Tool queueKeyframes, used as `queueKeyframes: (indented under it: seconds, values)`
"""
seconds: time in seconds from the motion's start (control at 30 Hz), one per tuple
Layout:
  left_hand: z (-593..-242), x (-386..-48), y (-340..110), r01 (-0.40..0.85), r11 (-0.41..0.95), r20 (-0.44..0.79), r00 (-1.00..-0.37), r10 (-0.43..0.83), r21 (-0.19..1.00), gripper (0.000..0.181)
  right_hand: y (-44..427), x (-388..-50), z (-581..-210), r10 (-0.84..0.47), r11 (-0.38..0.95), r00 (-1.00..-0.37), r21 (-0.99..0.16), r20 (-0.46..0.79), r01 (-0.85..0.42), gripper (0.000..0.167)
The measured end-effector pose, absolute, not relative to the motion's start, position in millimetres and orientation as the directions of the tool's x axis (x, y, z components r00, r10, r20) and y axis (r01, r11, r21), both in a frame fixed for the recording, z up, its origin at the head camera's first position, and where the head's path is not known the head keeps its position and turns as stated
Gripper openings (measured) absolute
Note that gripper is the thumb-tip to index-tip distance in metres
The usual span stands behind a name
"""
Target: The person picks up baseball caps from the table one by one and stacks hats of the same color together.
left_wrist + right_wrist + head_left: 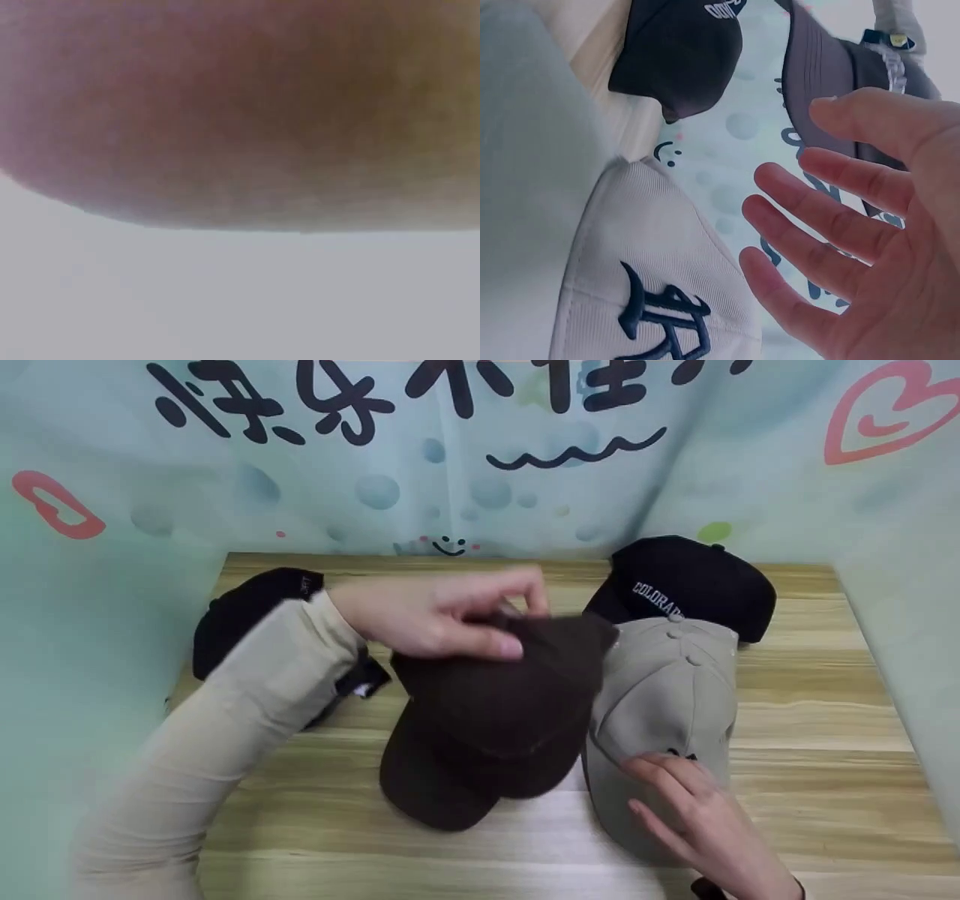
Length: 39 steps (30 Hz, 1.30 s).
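My left hand pinches the back edge of a dark brown baseball cap, holding it over the middle of the table with its brim downward. In the right wrist view this cap shows at the upper right. My right hand is by the brim of a grey baseball cap; its fingers look spread and loosely straight in the right wrist view. Dark embroidery marks the grey cap's front. A second grey crown shows behind it. Only a blurred close surface fills the left wrist view.
Behind the grey caps sits a black cap with white lettering. Another black cap lies at the left, partly hidden by my left sleeve. The wooden table ends at a printed cloth backdrop.
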<state>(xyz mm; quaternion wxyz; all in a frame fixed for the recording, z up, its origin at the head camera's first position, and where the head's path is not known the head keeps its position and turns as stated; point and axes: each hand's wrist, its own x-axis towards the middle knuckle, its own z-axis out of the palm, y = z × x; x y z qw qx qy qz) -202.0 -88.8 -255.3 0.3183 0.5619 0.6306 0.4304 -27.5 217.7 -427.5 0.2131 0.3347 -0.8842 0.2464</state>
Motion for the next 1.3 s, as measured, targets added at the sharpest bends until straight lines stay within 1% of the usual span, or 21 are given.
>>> queueKeyframes:
  seconds: [0.07, 0.13, 0.2, 0.27, 0.37, 0.43, 0.53, 0.63, 0.7, 0.8, 0.83, 0.9, 0.97, 1.03, 1.13, 1.2, 1.3]
  values:
    - [-263.9, -192.4, -80.6, 0.390, -0.018, 0.060, -0.096, 0.994, 0.921, 0.015, 219.0, -28.1, -427.1, -0.483, 0.653, -0.682, -0.293, 0.549, -0.699, 0.036]
    - [-274.1, -183.0, -72.9, 0.297, -0.009, 0.021, -0.037, 0.999, 0.955, 0.014, 220.1, -28.5, -426.9, -0.479, 0.650, -0.681, -0.297, 0.555, -0.699, 0.035]
    - [-285.7, -175.2, -66.9, 0.213, 0.022, -0.022, -0.003, 1.000, 0.977, 0.014, 221.2, -28.5, -427.2, -0.475, 0.647, -0.681, -0.303, 0.558, -0.700, 0.036]
    - [-299.7, -170.4, -62.2, 0.122, 0.065, -0.068, 0.015, 0.998, 0.990, 0.014, 222.3, -28.4, -427.4, -0.474, 0.648, -0.683, -0.305, 0.556, -0.698, 0.036]
    - [-324.5, -169.0, -58.1, 0.014, 0.145, -0.145, 0.021, 0.989, 0.989, 0.015, 223.6, -28.9, -428.0, -0.473, 0.649, -0.687, -0.309, 0.552, -0.695, 0.037]
    - [-342.5, -171.4, -57.1, -0.049, 0.203, -0.203, 0.008, 0.979, 0.978, 0.015, 224.1, -29.4, -428.6, -0.472, 0.652, -0.688, -0.308, 0.551, -0.693, 0.037]
    - [-367.0, -179.2, -58.6, -0.087, 0.258, -0.263, -0.043, 0.964, 0.962, 0.015, 224.1, -29.7, -429.8, -0.467, 0.656, -0.694, -0.311, 0.548, -0.687, 0.037]
    - [-386.2, -189.5, -62.7, -0.117, 0.316, -0.327, -0.092, 0.941, 0.942, 0.010, 223.9, -29.7, -431.3, -0.464, 0.661, -0.698, -0.312, 0.545, -0.682, 0.038]
    - [-394.0, -195.2, -65.1, -0.159, 0.365, -0.382, -0.095, 0.919, 0.917, 0.007, 223.8, -29.7, -432.4, -0.461, 0.665, -0.701, -0.312, 0.544, -0.679, 0.038]
    - [-398.9, -200.6, -66.9, -0.180, 0.433, -0.452, -0.077, 0.889, 0.883, 0.006, 224.0, -29.8, -434.1, -0.459, 0.668, -0.705, -0.314, 0.541, -0.675, 0.037]
    - [-399.0, -202.0, -67.2, -0.158, 0.452, -0.467, -0.076, 0.881, 0.878, 0.006, 224.1, -30.0, -434.6, -0.458, 0.668, -0.707, -0.316, 0.540, -0.674, 0.037]
    - [-397.4, -204.8, -67.4, -0.051, 0.485, -0.488, -0.091, 0.868, 0.873, 0.008, 224.4, -30.2, -435.6, -0.457, 0.670, -0.711, -0.319, 0.535, -0.670, 0.037]
    - [-394.8, -207.9, -67.3, 0.093, 0.511, -0.501, -0.118, 0.858, 0.854, 0.010, 224.9, -30.2, -436.5, -0.455, 0.672, -0.715, -0.321, 0.531, -0.667, 0.037]
    - [-393.2, -212.0, -67.5, 0.269, 0.515, -0.492, -0.153, 0.857, 0.814, 0.012, 225.2, -30.2, -437.5, -0.453, 0.674, -0.718, -0.324, 0.529, -0.664, 0.037]
    - [-388.6, -215.2, -67.0, 0.472, 0.515, -0.467, -0.225, 0.855, 0.716, 0.012, 225.0, -30.0, -439.7, -0.454, 0.676, -0.718, -0.321, 0.528, -0.664, 0.038]
    - [-386.4, -216.7, -67.3, 0.560, 0.512, -0.438, -0.274, 0.856, 0.651, 0.014, 224.1, -29.7, -441.9, -0.459, 0.673, -0.718, -0.322, 0.524, -0.665, 0.038]
    - [-383.4, -217.3, -67.9, 0.622, 0.522, -0.389, -0.350, 0.852, 0.584, 0.019, 222.0, -28.7, -445.7, -0.473, 0.671, -0.726, -0.330, 0.500, -0.664, 0.038]
